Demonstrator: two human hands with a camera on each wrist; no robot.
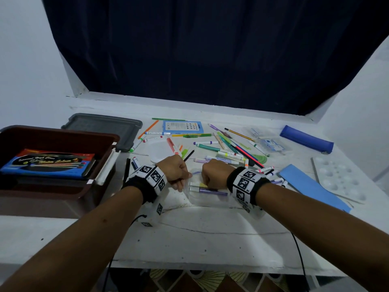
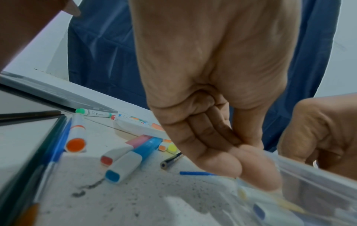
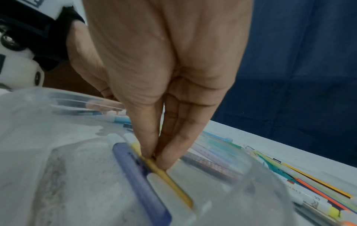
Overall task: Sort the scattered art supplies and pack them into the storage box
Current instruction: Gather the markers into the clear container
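Right wrist view is showing me what I am doing: my right hand (image 3: 154, 85) is pinching a slim yellow marker (image 3: 168, 175) between thumb and fingertips, setting it down inside the clear plastic case (image 1: 207, 197) beside a purple marker (image 3: 139, 172) already lying there. My left hand (image 1: 174, 172) is gripping the near-left rim of that case, fingers curled round its thin edge to steady it. I am judging this as the sorting step, with markers being gathered into the small case before anything goes into the storage box (image 1: 63, 192), which is sitting at the left edge of the counter (image 1: 200, 239), well apart from my hands, with a flat colour-pencil pack (image 1: 48, 164) inside. Next I am expecting to let go of the yellow barrel so that it lies parallel to the purple one, then reach for another marker. That case is looking glossy, see-through and light, likely to slide if unheld; these markers are smooth round plastic and apt to roll. Beyond it, loose pens and pencils (image 1: 227, 144) are lying in a crossed heap, and a grey ribbed lid (image 1: 105, 128), a soft blue pencil pouch (image 1: 307, 142) and a white dimpled palette (image 1: 339, 180) are resting farther out.
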